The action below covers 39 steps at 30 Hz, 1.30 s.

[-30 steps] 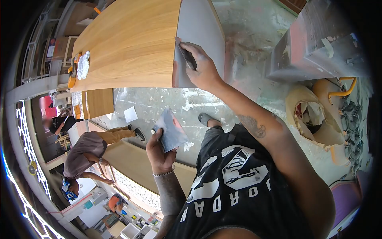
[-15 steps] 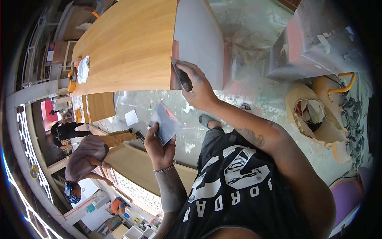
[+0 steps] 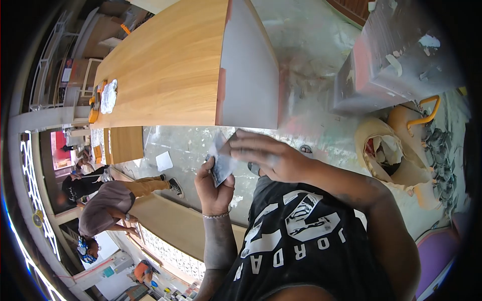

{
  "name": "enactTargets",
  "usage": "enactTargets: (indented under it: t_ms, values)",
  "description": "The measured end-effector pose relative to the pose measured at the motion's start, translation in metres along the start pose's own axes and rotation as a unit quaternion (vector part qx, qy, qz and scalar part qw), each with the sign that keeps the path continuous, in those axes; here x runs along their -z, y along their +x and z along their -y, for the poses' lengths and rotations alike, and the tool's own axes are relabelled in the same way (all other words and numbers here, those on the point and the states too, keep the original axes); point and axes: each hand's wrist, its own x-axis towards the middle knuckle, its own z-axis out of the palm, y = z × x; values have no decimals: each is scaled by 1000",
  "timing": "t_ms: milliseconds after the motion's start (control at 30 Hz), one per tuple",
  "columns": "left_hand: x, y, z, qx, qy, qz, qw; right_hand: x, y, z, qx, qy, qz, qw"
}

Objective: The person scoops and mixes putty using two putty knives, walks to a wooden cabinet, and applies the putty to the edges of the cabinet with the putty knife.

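Note:
My left hand [image 3: 215, 193], with a bracelet at the wrist, grips a thin flat grey plate [image 3: 221, 168] smeared with pale and pinkish paste. Over its upper corner is my right hand [image 3: 268, 153], blurred by motion and closed on a dark putty knife [image 3: 229, 142]. The knife's blade is at the plate and seems to touch it; the fingers cover most of it. Just beyond both hands stands a large wood-faced panel piece [image 3: 165, 70]. Its grey end face [image 3: 248, 75] carries pink paste [image 3: 221, 93] along the edge.
Crumpled white plastic [image 3: 109, 96] and an orange tool [image 3: 94, 108] lie on the wood top. A scuffed grey box [image 3: 371, 75] and an open sack [image 3: 366, 145] stand right. One co-worker [image 3: 108, 203] bends over a long board [image 3: 173, 215] at left. White paper [image 3: 163, 161] lies on the floor.
My right hand has come away from the grey end's edge and moved down and toward me with the putty knife, onto the plate. The left hand still grips the plate, slightly shifted.

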Motion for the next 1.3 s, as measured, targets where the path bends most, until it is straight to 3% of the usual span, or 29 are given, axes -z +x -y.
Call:
enactTargets:
  t_ms: [67,133,167,200,233,300,400,500,533,567,633,700,800,867,900,967,1067,1133,1200,1300]
  values:
    - [-14,-14,-9,-19,-3,3,1000,10,-4,-3,16,2,54,998]
    - [-48,-29,-14,-109,9,-44,993,26,1,-24,42,-164,149,974]
    - [-46,-35,-22,-119,-15,-13,993,31,7,-30,-25,-157,137,978]
    - [-45,-37,-24,-122,-16,-13,992,35,16,-36,27,-263,58,963]
    - [-44,-39,-26,-123,-13,4,992,41,40,-34,78,-271,-1,960]
    - [-40,-40,-23,-123,-14,7,992,54,81,-49,169,-429,-19,887]
    - [-24,-32,-5,-114,27,-75,990,66,121,-65,140,-475,25,868]
    - [-6,-29,6,-86,21,-33,996,64,131,-67,166,-487,110,851]
    - [-3,-29,8,-67,10,-2,998,61,128,-64,168,-486,113,850]
    - [-2,-28,11,-84,0,-60,995,57,120,-58,140,-431,148,879]
    - [-2,-25,12,-84,-6,-67,994,50,102,-40,113,-373,183,902]
    - [-3,-22,15,-82,-8,-71,994,41,78,-18,100,-247,134,954]
    - [-8,-16,17,-64,-43,-77,994,21,39,8,130,-135,63,980]
    - [-6,-14,12,-28,-42,-51,997,8,7,14,28,-33,107,993]
    - [-6,-15,6,-33,-8,0,999,13,1,10,25,-32,101,994]
    - [-15,-21,-4,-55,-26,10,998,28,-7,0,-54,-80,178,979]
    - [-17,-28,-26,-69,-45,58,995,19,-8,-46,-138,-57,42,988]
    - [-20,-26,-30,-118,-9,19,993,12,18,-68,-140,-31,-88,986]
    - [-24,-26,-24,-93,1,35,995,3,49,-91,-109,-44,-193,974]
    - [-15,-25,-11,-95,22,-43,994,-7,80,-104,-121,-28,-222,967]
